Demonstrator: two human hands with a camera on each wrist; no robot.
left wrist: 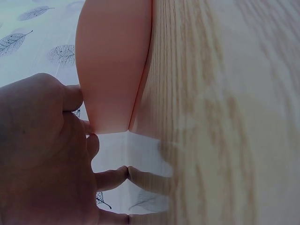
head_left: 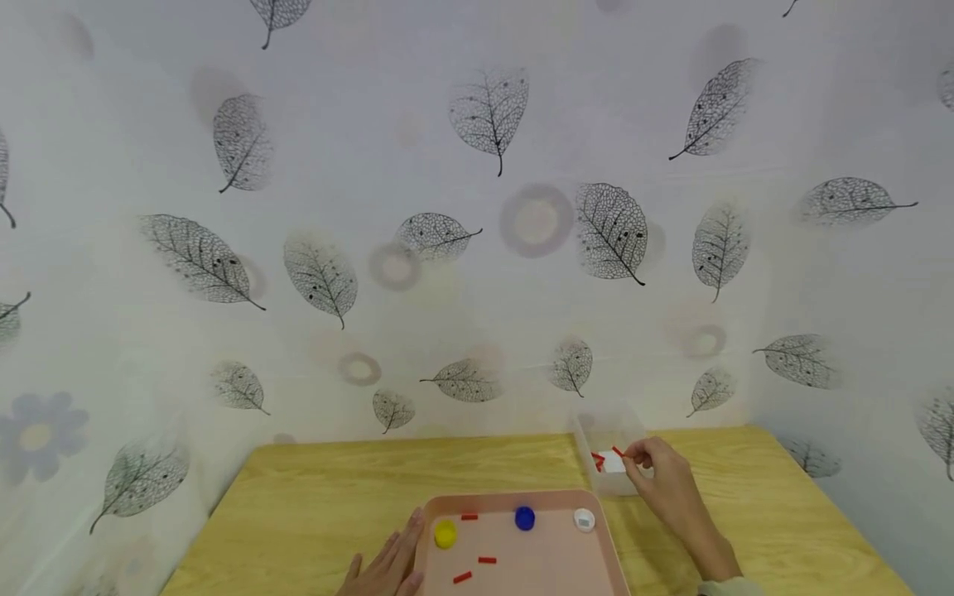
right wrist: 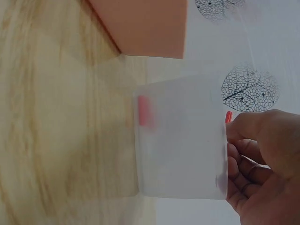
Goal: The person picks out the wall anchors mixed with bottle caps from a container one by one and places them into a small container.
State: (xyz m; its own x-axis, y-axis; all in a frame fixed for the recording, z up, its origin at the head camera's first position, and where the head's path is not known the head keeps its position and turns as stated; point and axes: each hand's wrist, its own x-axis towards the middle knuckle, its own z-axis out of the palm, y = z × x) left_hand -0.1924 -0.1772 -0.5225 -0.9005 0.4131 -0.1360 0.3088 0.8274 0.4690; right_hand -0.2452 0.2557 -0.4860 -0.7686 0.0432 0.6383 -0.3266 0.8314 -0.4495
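Note:
My right hand (head_left: 667,488) pinches a small red stick (head_left: 618,451) between thumb and fingertips, over a translucent plastic box (head_left: 632,483). Inside that box lie several more red sticks (head_left: 598,460) and something white. In the right wrist view, the tip of the held stick (right wrist: 228,116) shows above the box's rim. My left hand (head_left: 385,567) rests at the left side of a pink tray (head_left: 547,559), its fingers extended. The left wrist view has its thumb and a finger against the tray wall (left wrist: 115,61), with other fingertips touching the table.
On the tray sit a yellow cap (head_left: 445,534), a blue cap (head_left: 525,518) and a white cap (head_left: 585,520), with three red sticks (head_left: 487,560) lying apart. The wood-grain table (head_left: 335,480) ends at a leaf-patterned backdrop (head_left: 477,314) behind the box.

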